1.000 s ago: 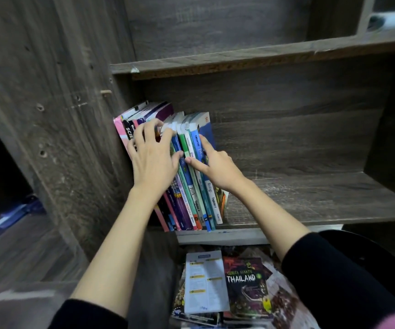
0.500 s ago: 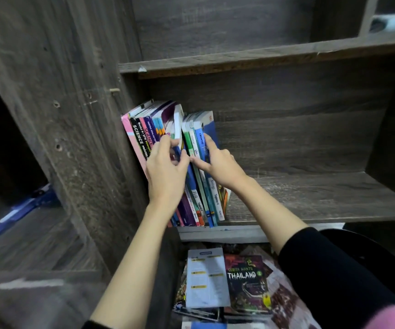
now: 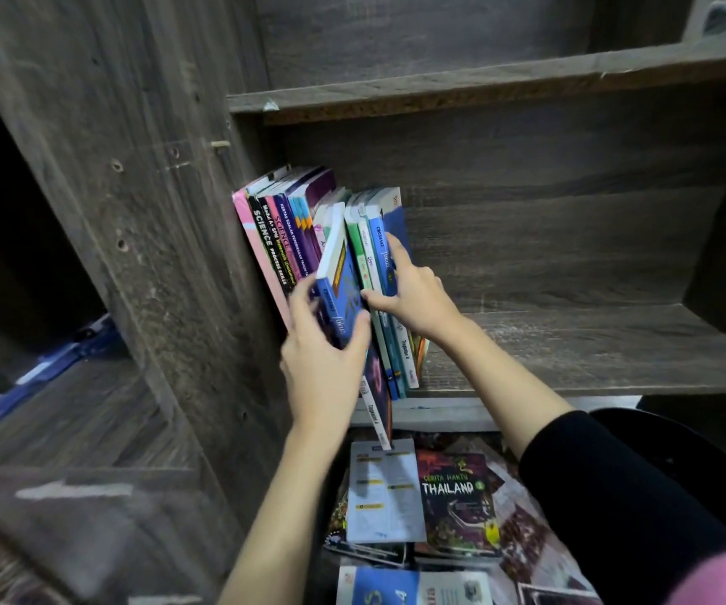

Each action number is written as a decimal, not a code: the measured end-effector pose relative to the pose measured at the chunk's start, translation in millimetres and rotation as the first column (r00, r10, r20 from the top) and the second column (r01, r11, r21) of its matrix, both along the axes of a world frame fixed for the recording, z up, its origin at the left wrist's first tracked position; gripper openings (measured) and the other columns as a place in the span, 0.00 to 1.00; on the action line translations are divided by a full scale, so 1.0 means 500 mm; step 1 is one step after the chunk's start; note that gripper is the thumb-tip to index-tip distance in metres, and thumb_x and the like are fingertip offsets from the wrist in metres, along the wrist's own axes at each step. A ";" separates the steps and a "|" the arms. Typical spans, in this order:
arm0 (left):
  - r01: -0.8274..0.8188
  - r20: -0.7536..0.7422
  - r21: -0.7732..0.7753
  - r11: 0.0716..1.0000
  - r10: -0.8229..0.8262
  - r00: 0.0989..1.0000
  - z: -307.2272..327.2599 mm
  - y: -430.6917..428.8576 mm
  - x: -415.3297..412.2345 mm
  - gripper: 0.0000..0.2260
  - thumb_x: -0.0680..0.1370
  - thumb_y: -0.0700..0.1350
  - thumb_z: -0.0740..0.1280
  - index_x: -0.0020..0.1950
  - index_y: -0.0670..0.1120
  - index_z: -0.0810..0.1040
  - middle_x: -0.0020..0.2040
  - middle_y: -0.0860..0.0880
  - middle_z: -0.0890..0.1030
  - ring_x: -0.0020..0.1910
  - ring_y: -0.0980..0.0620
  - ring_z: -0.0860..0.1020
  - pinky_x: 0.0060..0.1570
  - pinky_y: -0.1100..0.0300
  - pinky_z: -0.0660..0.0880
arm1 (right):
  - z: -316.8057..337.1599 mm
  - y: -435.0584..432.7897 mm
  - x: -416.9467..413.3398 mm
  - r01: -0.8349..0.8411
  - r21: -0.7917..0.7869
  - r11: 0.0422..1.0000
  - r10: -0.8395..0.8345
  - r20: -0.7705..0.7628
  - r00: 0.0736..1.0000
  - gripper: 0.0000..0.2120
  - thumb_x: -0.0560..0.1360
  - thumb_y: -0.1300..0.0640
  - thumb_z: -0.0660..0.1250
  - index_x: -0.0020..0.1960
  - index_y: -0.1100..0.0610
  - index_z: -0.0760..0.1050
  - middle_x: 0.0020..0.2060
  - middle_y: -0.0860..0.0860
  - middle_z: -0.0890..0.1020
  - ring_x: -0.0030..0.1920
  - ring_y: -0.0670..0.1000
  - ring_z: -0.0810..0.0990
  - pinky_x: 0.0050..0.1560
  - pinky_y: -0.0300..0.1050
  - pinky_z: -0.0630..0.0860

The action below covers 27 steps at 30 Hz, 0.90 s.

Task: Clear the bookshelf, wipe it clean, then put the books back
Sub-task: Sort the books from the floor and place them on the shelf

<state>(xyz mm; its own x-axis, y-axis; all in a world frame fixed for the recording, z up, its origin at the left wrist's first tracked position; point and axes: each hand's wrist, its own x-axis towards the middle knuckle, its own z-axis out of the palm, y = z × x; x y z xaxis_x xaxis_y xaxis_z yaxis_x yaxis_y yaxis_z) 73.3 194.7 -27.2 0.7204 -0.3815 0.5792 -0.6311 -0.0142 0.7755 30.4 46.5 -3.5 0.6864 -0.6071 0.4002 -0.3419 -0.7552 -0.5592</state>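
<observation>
A row of upright books point(image 3: 280, 238) leans against the left wall of a dark wooden bookshelf point(image 3: 570, 355). My left hand point(image 3: 320, 355) grips a blue book point(image 3: 341, 277) by its spine, pulled partway out of the row and tilted toward me. Just to the right, my right hand point(image 3: 413, 294) rests with spread fingers on the green and blue books point(image 3: 376, 255), holding them back. The lower part of the pulled book hangs past the shelf's front edge.
The shelf board to the right of the books is bare. Below the shelf lies a pile of loose books, one titled "Thailand" point(image 3: 457, 504) beside a white booklet point(image 3: 383, 491). An upper shelf board point(image 3: 483, 87) runs overhead. A dark round object point(image 3: 675, 465) sits at the lower right.
My left hand slid down from the book tops, took hold of one blue book and drew it out toward me. My right hand stayed against the neighbouring books.
</observation>
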 end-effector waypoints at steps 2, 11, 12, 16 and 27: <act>0.032 -0.033 0.214 0.976 -0.026 0.999 -0.021 -0.006 -0.004 0.31 0.76 0.50 0.68 0.74 0.53 0.56 0.64 0.44 0.76 0.59 0.41 0.75 0.58 0.51 0.72 | -0.005 0.006 -0.002 0.010 0.028 1.000 -0.011 0.010 1.000 0.41 0.75 0.49 0.67 0.78 0.54 0.45 0.58 0.57 0.79 0.57 0.60 0.77 0.53 0.46 0.67; 0.081 -0.033 0.317 0.945 -0.075 0.997 -0.017 0.035 0.003 0.26 0.78 0.47 0.62 0.75 0.52 0.57 0.58 0.41 0.78 0.54 0.36 0.74 0.55 0.45 0.73 | -0.042 0.041 0.001 0.042 0.323 0.945 -0.081 0.107 0.991 0.44 0.73 0.58 0.70 0.78 0.52 0.45 0.64 0.59 0.74 0.61 0.59 0.73 0.52 0.43 0.65; 0.085 -0.017 0.310 0.947 -0.084 0.996 -0.013 0.049 0.002 0.26 0.78 0.47 0.62 0.75 0.53 0.57 0.55 0.41 0.79 0.50 0.37 0.75 0.53 0.46 0.74 | -0.040 0.043 0.002 0.047 0.338 0.940 -0.088 0.107 0.990 0.44 0.73 0.59 0.70 0.78 0.52 0.45 0.63 0.60 0.74 0.60 0.59 0.73 0.52 0.43 0.66; 0.110 0.036 0.289 0.951 -0.125 0.991 0.004 0.104 0.001 0.26 0.77 0.45 0.64 0.74 0.54 0.61 0.52 0.47 0.81 0.43 0.40 0.74 0.47 0.51 0.74 | -0.033 0.050 0.000 0.106 0.320 0.941 -0.145 0.100 0.984 0.41 0.74 0.58 0.69 0.78 0.52 0.48 0.62 0.61 0.74 0.58 0.58 0.73 0.54 0.45 0.67; -0.022 0.209 0.215 0.976 -0.024 0.978 0.045 0.250 0.008 0.29 0.76 0.41 0.66 0.75 0.54 0.62 0.46 0.50 0.82 0.29 0.50 0.74 0.37 0.60 0.67 | -0.057 0.068 0.001 0.079 0.332 0.940 -0.134 0.146 0.980 0.38 0.73 0.57 0.69 0.78 0.49 0.53 0.75 0.51 0.63 0.73 0.56 0.61 0.68 0.49 0.63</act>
<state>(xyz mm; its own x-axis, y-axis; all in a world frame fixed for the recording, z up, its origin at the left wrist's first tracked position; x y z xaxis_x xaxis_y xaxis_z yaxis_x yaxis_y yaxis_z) 77.2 319.5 -4.7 0.5919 -0.5140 0.6208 -0.7787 -0.1659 0.6051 31.1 80.3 -32.0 0.5522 -0.7881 0.2719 -0.2928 -0.4887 -0.8218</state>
